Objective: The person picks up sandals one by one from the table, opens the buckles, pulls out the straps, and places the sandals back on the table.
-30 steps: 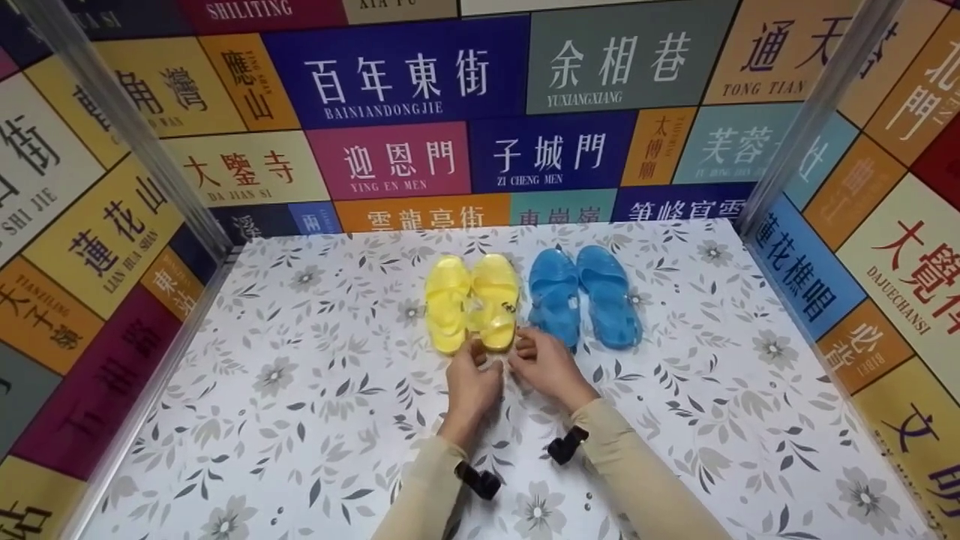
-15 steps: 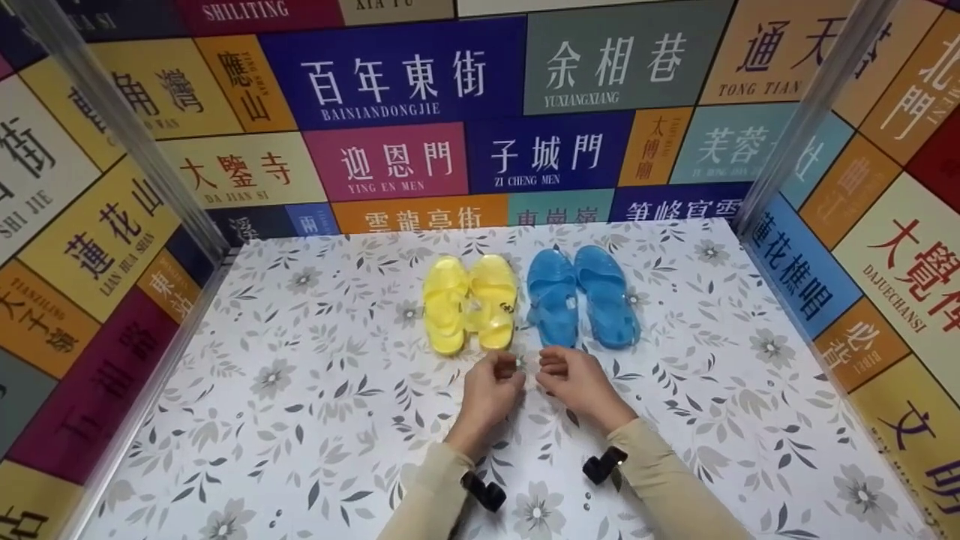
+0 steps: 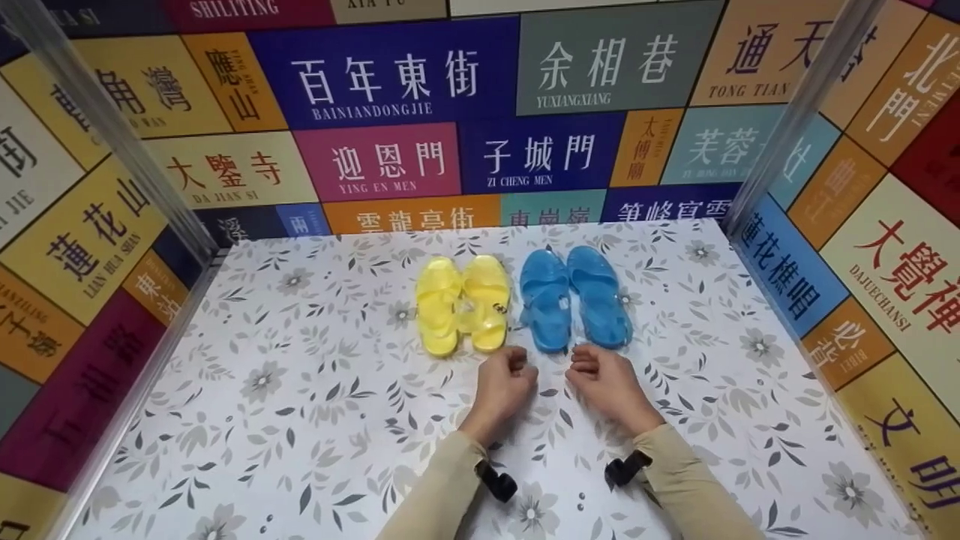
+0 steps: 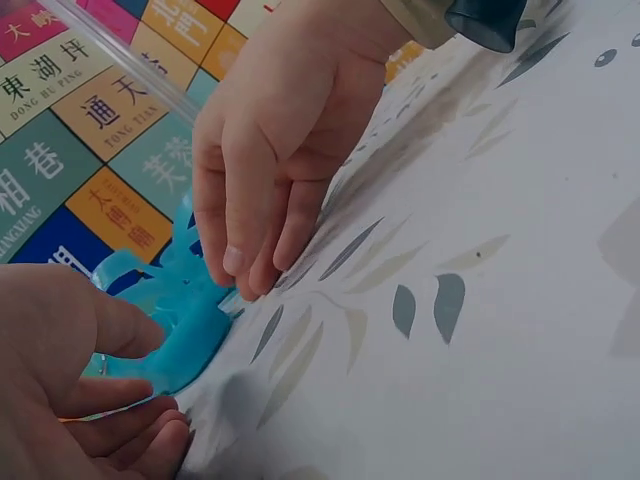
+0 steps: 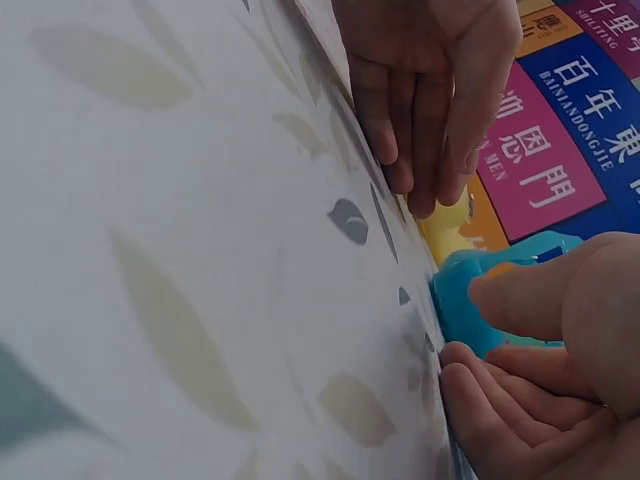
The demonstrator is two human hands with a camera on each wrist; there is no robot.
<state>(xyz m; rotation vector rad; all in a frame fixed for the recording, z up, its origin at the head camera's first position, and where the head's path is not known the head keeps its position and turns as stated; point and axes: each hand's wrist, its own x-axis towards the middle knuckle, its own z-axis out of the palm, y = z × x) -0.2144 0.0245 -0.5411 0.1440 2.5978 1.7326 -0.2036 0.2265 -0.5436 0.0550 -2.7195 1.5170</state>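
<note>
A pair of yellow jelly sandals [image 3: 439,309] lies side by side, toes pointing away. To their right sits a pair of blue jelly sandals [image 3: 545,304], laid the same way. My left hand [image 3: 506,390] hovers on the near side, between the yellow heels and the left blue heel, its fingers loosely bent around nothing. My right hand [image 3: 609,386] is just in front of the right blue heel, also with nothing held. In the left wrist view, the blue sandal [image 4: 180,325] shows beyond both hands. Whether any fingertip touches a sandal cannot be told.
The white tabletop [image 3: 315,450] has a grey leaf-and-flower print. Panels of coloured signs [image 3: 375,157] stand behind and on both sides, with clear strips [image 3: 795,120] at the back corners. Each sleeve carries a black wrist camera [image 3: 496,481].
Both hands have come away from the heels of the yellow sandals and shifted right, to the near side of the blue pair. They are farther apart. The sandals keep their places; the view shifts slightly.
</note>
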